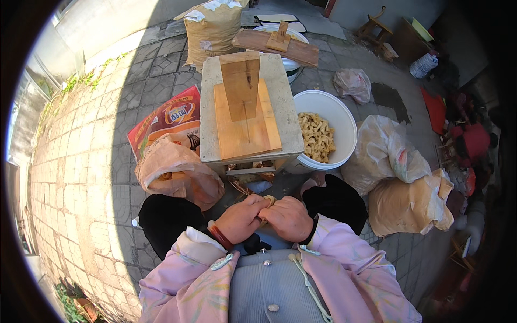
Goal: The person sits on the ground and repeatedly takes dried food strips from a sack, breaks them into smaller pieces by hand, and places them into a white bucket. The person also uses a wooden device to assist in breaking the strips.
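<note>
My left hand (pixel 238 218) and my right hand (pixel 287 218) meet over my lap, both gripping one small pale yellowish piece (pixel 269 199), mostly hidden by the fingers. Before me stands a block-like stand (pixel 288 121) with a pale, worn top. On it lies a wooden board (pixel 266 133) with an upright or leaning wooden piece (pixel 241 84). Right of the stand, a white bucket (pixel 345 121) holds many pale yellowish pieces (pixel 317 139). An open plastic bag (pixel 173 161) sits at the left, touching a red printed bag (pixel 161 117).
Behind the stand are a tall paper sack (pixel 214 36) and another bucket (pixel 291 64) with a wooden plank (pixel 303 52) across it. Filled plastic bags (pixel 373 149) and a brown sack (pixel 404 206) stand at the right. People are at the far right edge.
</note>
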A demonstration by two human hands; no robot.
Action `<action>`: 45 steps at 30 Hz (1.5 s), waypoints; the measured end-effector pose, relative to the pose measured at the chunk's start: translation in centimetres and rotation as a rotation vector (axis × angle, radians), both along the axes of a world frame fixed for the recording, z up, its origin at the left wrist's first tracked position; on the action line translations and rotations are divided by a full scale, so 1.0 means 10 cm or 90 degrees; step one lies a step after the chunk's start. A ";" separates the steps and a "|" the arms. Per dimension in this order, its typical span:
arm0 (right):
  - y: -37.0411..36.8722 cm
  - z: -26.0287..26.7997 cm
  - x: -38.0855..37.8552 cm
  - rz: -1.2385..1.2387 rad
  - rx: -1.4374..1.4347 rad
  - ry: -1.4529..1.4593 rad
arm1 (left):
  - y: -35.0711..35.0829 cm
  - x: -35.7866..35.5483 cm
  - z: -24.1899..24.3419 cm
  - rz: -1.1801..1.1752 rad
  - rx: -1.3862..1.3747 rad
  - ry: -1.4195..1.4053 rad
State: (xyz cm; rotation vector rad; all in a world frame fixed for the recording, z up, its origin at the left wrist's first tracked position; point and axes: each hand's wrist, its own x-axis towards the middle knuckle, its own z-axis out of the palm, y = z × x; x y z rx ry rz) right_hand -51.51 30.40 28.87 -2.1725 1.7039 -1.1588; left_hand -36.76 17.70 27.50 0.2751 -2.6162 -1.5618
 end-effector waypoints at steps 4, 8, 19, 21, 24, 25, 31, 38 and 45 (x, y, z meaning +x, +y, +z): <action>-0.01 -0.01 0.00 -0.001 0.030 0.016 | -0.14 -0.01 -0.10 -0.119 0.282 -0.168; -0.04 -0.09 0.01 -0.086 0.114 -0.264 | -0.21 0.01 -0.09 -0.086 0.568 -0.150; -0.27 -0.03 -0.07 -0.011 0.402 -0.801 | -0.12 0.08 0.05 0.171 -0.293 0.204; -0.25 0.07 0.02 -0.022 0.344 -0.535 | -0.15 0.09 0.02 0.218 -0.235 0.210; -0.29 0.12 0.15 -0.169 0.119 -0.149 | -0.16 0.08 -0.08 0.259 0.089 0.188; -0.30 0.12 0.16 -0.186 0.092 -0.171 | -0.17 0.08 -0.11 0.280 0.206 0.145; -0.25 0.13 0.02 -0.149 0.116 -0.270 | -0.23 0.16 -0.17 0.185 0.708 0.096; -0.23 0.01 -0.01 -0.071 0.134 -0.122 | -0.21 0.12 -0.17 0.188 0.585 0.157; -0.20 0.00 0.03 -0.040 0.444 -0.897 | -0.22 0.21 -0.08 0.153 0.538 0.119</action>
